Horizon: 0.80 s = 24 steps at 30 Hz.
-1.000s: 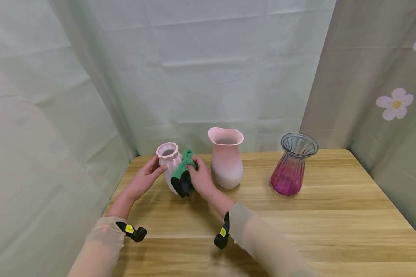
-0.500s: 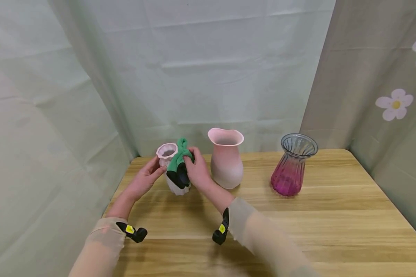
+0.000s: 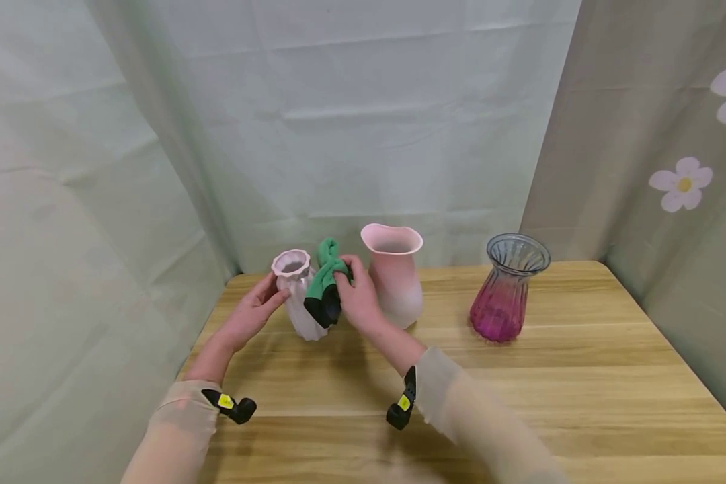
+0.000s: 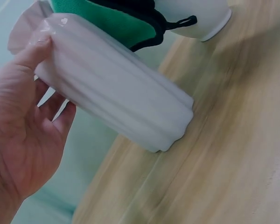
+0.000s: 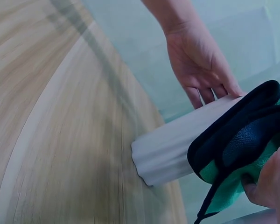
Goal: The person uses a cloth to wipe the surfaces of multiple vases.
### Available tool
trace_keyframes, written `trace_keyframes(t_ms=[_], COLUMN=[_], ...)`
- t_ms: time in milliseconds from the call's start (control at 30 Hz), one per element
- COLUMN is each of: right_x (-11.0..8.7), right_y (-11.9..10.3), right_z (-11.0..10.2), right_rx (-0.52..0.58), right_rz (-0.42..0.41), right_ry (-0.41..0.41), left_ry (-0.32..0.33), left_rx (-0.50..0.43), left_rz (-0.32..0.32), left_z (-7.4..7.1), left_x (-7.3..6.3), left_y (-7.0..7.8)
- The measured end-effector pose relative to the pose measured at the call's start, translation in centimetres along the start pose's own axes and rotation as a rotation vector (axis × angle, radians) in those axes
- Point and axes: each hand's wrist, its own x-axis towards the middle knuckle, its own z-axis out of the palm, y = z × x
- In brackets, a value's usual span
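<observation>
In the head view, a small pale pink vase (image 3: 300, 310) with ribbed sides and a scalloped rim stands on the table's back left part. My left hand (image 3: 253, 316) holds it near the neck, the thumb in front; the left wrist view shows the fingers behind the pale vase (image 4: 116, 86). Bunched in my right hand (image 3: 361, 300) is a green cloth (image 3: 325, 275) with black edging, at the vase's right side. The right wrist view has the cloth (image 5: 245, 140) partly in front of the vase (image 5: 165, 149); whether they touch, I cannot tell.
A taller pink-to-white vase (image 3: 394, 282) with a flared mouth stands just behind my right hand. Farther right is a ribbed glass vase (image 3: 504, 296), grey above and magenta below. All stand on a wooden table (image 3: 556, 403), with curtains (image 3: 369, 134) behind.
My right hand raised the cloth and moved it left across the vase's front, then drew it back right, uncovering more of the vase. My left hand has kept its place.
</observation>
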Motion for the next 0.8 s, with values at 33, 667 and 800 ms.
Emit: trace_keyframes(t_ms=[33, 667, 800], right_x=[0.0, -0.2, -0.2], right_y=[0.0, 0.5, 0.4], right_z=[-0.1, -0.9, -0.8], right_rx=[-0.002, -0.022, -0.017], right_rz=[-0.004, 0.017, 0.019], right_ry=[-0.002, -0.015, -0.012], left_ry=[0.002, 0.288, 0.272], left_rx=[0.005, 0.031, 0.053], left_rz=[0.001, -0.051, -0.025], left_z=[0.1, 3.0, 2.7], left_x=[-0.1, -0.5, -0.4], left_y=[0.1, 1.7, 1.7])
